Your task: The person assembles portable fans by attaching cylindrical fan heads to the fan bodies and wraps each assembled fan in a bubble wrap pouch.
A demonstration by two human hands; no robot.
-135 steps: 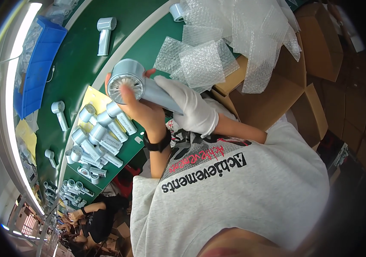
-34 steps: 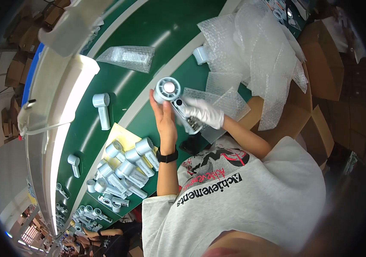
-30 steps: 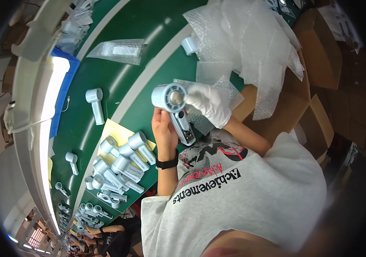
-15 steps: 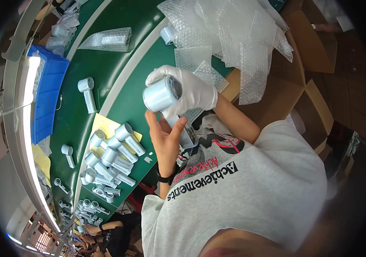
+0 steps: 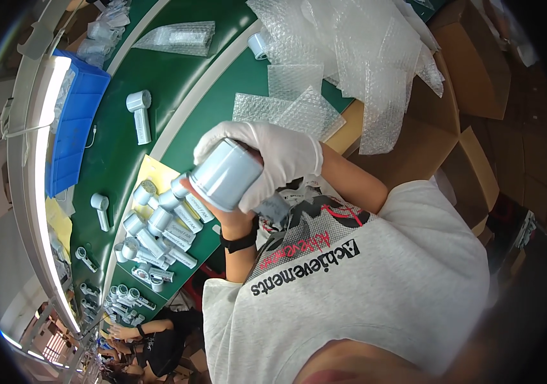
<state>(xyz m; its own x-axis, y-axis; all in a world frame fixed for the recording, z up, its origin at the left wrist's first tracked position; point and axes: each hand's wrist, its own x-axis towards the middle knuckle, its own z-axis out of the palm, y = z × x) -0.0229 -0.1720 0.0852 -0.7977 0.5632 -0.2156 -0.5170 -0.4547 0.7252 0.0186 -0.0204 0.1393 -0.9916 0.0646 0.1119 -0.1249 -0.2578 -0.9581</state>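
Observation:
A light blue handheld fan (image 5: 227, 174) is held up in front of my chest, its smooth cylindrical head toward me. My right hand (image 5: 286, 157), in a white glove, wraps over the fan's head from the far right side. My left hand (image 5: 235, 224) is bare, with a black band at the wrist. It grips the fan from the near left, and most of its fingers are hidden behind the head. The fan's handle (image 5: 274, 208) is partly covered and blurred below the glove. Left of my hands, several similar fans (image 5: 161, 221) lie heaped on the green bench.
Bubble wrap sheets (image 5: 350, 57) pile at the far right, beside open cardboard boxes (image 5: 472, 64). A wrapped fan (image 5: 177, 38) and a loose fan (image 5: 139, 116) lie on the green belt (image 5: 177, 70). A blue bin (image 5: 81, 121) stands beyond. At lower left, a co-worker's arm (image 5: 148, 328) reaches in.
Both hands have brought the fan left and nearer to me, and its head has turned. My left hand, earlier at the handle, is now mostly behind the head.

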